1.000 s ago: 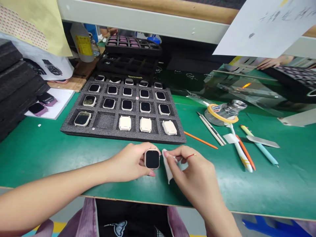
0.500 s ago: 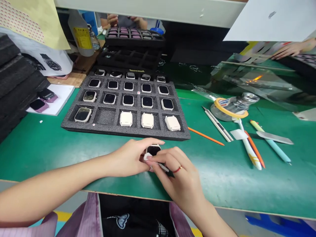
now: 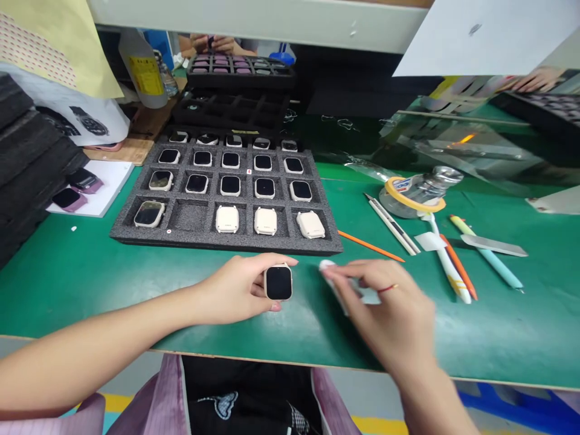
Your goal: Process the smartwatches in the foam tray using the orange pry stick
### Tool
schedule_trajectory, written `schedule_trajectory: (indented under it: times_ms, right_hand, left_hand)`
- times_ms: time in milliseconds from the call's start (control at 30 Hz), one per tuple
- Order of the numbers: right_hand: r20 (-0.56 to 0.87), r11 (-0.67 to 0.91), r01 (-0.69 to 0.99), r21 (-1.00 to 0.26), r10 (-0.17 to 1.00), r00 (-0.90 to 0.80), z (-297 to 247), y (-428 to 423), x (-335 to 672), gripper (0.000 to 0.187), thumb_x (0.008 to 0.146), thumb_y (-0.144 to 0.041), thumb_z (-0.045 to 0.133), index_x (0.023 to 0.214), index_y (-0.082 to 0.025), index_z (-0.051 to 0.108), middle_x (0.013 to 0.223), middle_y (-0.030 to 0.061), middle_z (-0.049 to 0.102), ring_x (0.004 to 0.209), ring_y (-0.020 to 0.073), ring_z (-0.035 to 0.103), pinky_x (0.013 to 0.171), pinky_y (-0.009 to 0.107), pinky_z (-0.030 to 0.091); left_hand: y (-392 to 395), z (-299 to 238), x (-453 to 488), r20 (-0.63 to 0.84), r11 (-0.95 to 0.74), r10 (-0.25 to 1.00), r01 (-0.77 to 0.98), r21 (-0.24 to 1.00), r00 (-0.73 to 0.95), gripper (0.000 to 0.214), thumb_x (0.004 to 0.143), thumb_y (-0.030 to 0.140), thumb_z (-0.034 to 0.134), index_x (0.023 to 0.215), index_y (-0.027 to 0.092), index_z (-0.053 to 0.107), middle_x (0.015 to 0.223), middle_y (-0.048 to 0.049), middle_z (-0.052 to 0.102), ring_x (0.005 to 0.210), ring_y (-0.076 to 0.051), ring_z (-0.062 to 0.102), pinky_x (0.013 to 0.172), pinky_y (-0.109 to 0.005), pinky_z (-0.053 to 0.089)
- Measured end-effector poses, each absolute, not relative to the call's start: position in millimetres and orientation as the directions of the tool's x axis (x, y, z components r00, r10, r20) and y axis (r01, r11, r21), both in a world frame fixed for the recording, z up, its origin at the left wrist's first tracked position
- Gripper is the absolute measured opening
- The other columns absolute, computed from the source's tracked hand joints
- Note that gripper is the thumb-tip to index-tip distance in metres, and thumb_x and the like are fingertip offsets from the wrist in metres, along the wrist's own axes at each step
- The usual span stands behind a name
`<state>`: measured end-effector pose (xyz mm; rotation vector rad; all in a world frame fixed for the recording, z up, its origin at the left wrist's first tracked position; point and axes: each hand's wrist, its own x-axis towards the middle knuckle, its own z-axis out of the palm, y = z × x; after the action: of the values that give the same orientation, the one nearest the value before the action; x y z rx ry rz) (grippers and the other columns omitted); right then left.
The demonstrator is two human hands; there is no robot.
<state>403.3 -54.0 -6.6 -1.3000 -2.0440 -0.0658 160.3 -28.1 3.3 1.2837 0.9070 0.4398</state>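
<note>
A smartwatch case [image 3: 278, 283] with a dark screen and pale frame is gripped between the thumb and fingers of my left hand [image 3: 235, 288], screen up, just above the green table. To the right of it, my right hand [image 3: 385, 299] pinches a small white wad, maybe cloth or tissue [image 3: 328, 266]; motion blurs it. Beyond both hands lies a dark foam tray [image 3: 190, 238] holding several watch cases in rows. In its front row, three pale cases lie back side up, and the second compartment from the left has no watch.
To the right lie an orange stick [image 3: 371, 246], black-and-white pens [image 3: 393, 225], a toothbrush [image 3: 446, 260], a blade [image 3: 493, 245] and a glass bottle with yellow tape [image 3: 414, 196]. Left are two purple watches [image 3: 69, 199] on white card and stacked foam [image 3: 27, 163]. Others' hands appear at the back.
My right hand has moved right, off the watch, taking the white wad with it. The watch's screen is now uncovered in my left hand, which stayed nearly in place.
</note>
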Motion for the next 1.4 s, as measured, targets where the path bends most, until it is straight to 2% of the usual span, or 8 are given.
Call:
schedule_trajectory:
  times_ms: [133, 367, 500, 667, 867, 1200, 1267, 1400]
  right_hand:
    - [0.567, 0.272, 0.953, -0.13, 0.809, -0.154, 7, -32, 438, 0.025, 0.098, -0.039, 0.056, 0.102, -0.02, 0.073, 0.091, 0.0145, 0.072, 0.086, 0.0339, 0.066, 0.076, 0.051, 0.051]
    - [0.282, 0.44, 0.657, -0.612, 0.898, -0.339, 38, -26, 384, 0.025, 0.1, -0.037, 0.054, 0.113, -0.025, 0.073, 0.111, 0.0047, 0.079, 0.102, 0.0244, 0.076, 0.09, 0.041, 0.061]
    - [0.159, 0.46, 0.542, -0.704, 0.845, -0.511, 59, -13, 367, 0.029, 0.098, -0.023, 0.051, 0.119, -0.025, 0.071, 0.119, 0.0036, 0.077, 0.109, 0.0214, 0.074, 0.094, 0.037, 0.061]
    - [0.132, 0.512, 0.37, -0.775, 0.704, -0.698, 72, 6, 374, 0.055, 0.082, -0.004, 0.06, 0.132, -0.027, 0.064, 0.13, 0.0017, 0.072, 0.118, 0.0191, 0.069, 0.1, 0.035, 0.059]
    - [0.204, 0.351, 0.244, -0.904, 0.856, -0.475, 48, 15, 363, 0.01, 0.086, -0.022, 0.071, 0.092, -0.021, 0.078, 0.092, 0.0033, 0.08, 0.085, 0.0178, 0.077, 0.079, 0.03, 0.063]
    - [0.238, 0.285, 0.16, -0.945, 0.936, -0.26, 27, 7, 354, 0.012, 0.085, -0.03, 0.072, 0.087, -0.023, 0.08, 0.082, 0.0033, 0.08, 0.071, 0.0173, 0.076, 0.065, 0.027, 0.063]
    - [0.297, 0.324, 0.177, -0.929, 0.941, -0.163, 28, 7, 356, 0.011, 0.085, -0.031, 0.072, 0.087, -0.024, 0.08, 0.086, 0.0036, 0.081, 0.076, 0.0184, 0.077, 0.069, 0.028, 0.064]
    - [0.442, 0.437, 0.256, -0.862, 0.896, -0.04, 29, 7, 359, 0.009, 0.086, -0.027, 0.073, 0.088, -0.026, 0.082, 0.088, 0.0026, 0.082, 0.079, 0.0205, 0.079, 0.073, 0.03, 0.065]
  left_hand:
    - [-32, 10, 157, -0.235, 0.177, 0.768, 0.154, 0.972, 0.596, 0.053, 0.078, 0.009, 0.073, 0.127, 0.023, 0.059, 0.114, -0.0058, 0.071, 0.101, -0.021, 0.073, 0.086, -0.034, 0.058]
    - [-36, 19, 153, -0.06, 0.005, 0.784, 0.09, 0.996, 0.617, 0.048, 0.082, 0.009, 0.068, 0.126, 0.027, 0.062, 0.12, -0.003, 0.067, 0.102, -0.017, 0.07, 0.09, -0.032, 0.06]
    - [-34, 22, 152, -0.006, -0.054, 0.789, 0.078, 0.996, 0.615, 0.049, 0.08, 0.008, 0.07, 0.124, 0.03, 0.066, 0.14, -0.0038, 0.055, 0.115, -0.019, 0.064, 0.091, -0.03, 0.061]
    - [-34, 28, 150, -0.043, 0.014, 0.791, 0.053, 0.999, 0.61, 0.051, 0.078, 0.008, 0.073, 0.122, 0.035, 0.069, 0.153, -0.0031, 0.042, 0.123, -0.022, 0.062, 0.096, -0.033, 0.061]
    - [-38, 26, 148, -0.05, 0.005, 0.757, 0.071, 0.997, 0.652, 0.054, 0.08, 0.007, 0.07, 0.124, 0.039, 0.07, 0.158, -0.0039, 0.035, 0.104, -0.017, 0.071, 0.092, -0.033, 0.062]
    - [-38, 22, 151, -0.061, -0.016, 0.76, 0.113, 0.994, 0.647, 0.054, 0.079, 0.006, 0.069, 0.123, 0.036, 0.071, 0.162, -0.0057, 0.033, 0.097, -0.016, 0.073, 0.09, -0.033, 0.061]
    - [-38, 20, 153, -0.09, 0.038, 0.798, 0.099, 0.994, 0.595, 0.05, 0.077, 0.007, 0.071, 0.121, 0.031, 0.07, 0.156, -0.0073, 0.043, 0.1, -0.018, 0.072, 0.091, -0.033, 0.059]
    - [-33, 17, 156, -0.234, 0.298, 0.853, -0.069, 0.952, 0.466, 0.054, 0.073, 0.021, 0.084, 0.12, 0.022, 0.059, 0.116, -0.0075, 0.069, 0.093, -0.017, 0.073, 0.088, -0.03, 0.057]
